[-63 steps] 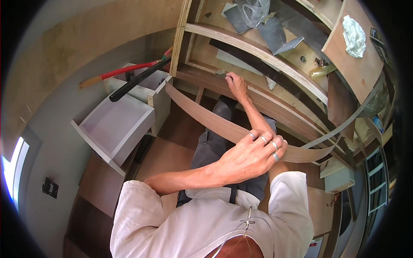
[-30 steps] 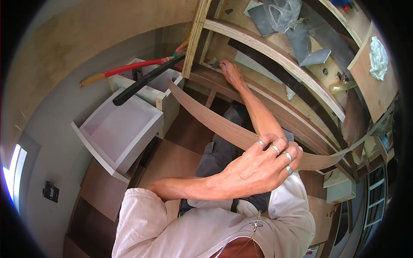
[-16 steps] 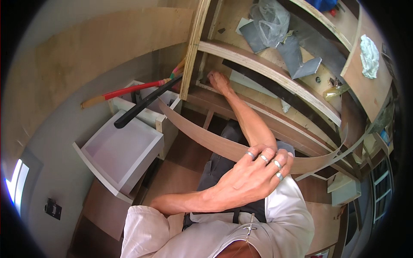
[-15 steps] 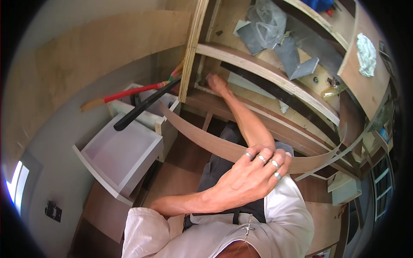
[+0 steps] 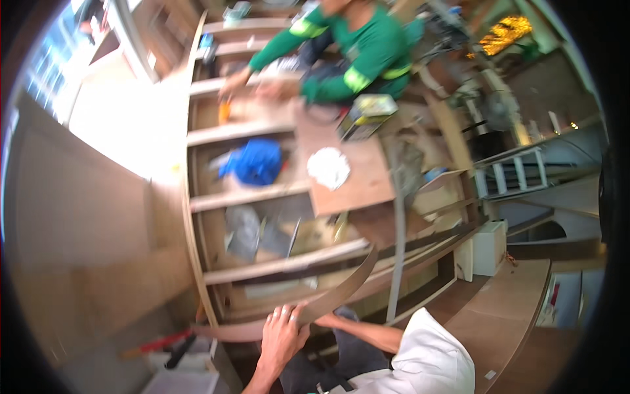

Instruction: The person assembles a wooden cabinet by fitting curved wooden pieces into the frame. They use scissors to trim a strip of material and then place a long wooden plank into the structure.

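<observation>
Holds a thin, curved brown wooden strip (image 5: 338, 297) with the left hand (image 5: 281, 336), in the lower middle of the frame, fingers bent over the upper edge and wearing silver rings. Reaches with the right hand (image 5: 324, 320) in from the lower right to a place just beside the left, mostly hidden by the strip; cannot tell whether wide, narrow or holding anything. Sweeps, with that strip, from the lower left up to the centre, rising to a narrow end below the plywood board (image 5: 357, 194).

On that board, a crumpled white wad (image 5: 329, 168), and near the upper corner a dark, boxy package (image 5: 369, 118). Up the middle of the frame, a large wooden framework (image 5: 289, 262) with pale crosspieces; between these, a bright blue bag (image 5: 258, 163) at centre left, and lower down a clear plastic bag (image 5: 243, 226) beside grey sheet pieces (image 5: 274, 240). Right of the plywood, a long grey strip (image 5: 399, 262) running downward.

At upper middle, a co-worker (image 5: 377, 52) in a green long-sleeved top, bare hands blurred over the framework. At lower left, a red-handled tool (image 5: 157, 343) and a black bar (image 5: 178, 354) above a pale drawer (image 5: 180, 383). At right, a ladder (image 5: 510, 174).
</observation>
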The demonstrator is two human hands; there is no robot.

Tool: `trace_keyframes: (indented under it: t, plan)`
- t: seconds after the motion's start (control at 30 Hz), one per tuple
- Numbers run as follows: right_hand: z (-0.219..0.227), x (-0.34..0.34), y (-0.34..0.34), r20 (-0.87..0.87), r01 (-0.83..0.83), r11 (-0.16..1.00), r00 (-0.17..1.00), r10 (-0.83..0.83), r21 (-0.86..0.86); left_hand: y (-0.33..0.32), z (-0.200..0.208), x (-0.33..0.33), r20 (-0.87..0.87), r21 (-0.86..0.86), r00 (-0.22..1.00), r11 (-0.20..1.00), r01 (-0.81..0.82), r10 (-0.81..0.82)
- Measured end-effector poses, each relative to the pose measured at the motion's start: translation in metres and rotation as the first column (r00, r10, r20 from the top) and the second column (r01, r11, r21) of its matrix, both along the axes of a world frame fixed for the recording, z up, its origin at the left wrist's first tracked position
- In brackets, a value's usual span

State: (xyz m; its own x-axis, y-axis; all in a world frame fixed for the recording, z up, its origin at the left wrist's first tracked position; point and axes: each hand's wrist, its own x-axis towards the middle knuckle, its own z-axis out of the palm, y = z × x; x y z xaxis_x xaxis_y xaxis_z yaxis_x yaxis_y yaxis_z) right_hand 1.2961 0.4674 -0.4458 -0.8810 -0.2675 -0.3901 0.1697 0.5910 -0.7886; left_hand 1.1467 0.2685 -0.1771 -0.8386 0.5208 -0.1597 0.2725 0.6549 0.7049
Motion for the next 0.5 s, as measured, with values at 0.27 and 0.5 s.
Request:
trace_keyframes:
  t: [0.27,0.5]
  plan:
    - [0.279,-0.033,0.079,-0.285,0.354,0.927,0.907,-0.309,0.121,0.039,0.094,0.006,-0.128,-0.092,0.977,0.983,0.157,-0.168]
    - [0.326,-0.036,0.115,-0.347,0.317,0.947,0.894,-0.283,0.045,0.089,0.138,0.025,-0.085,-0.099,0.993,0.993,0.070,-0.079]
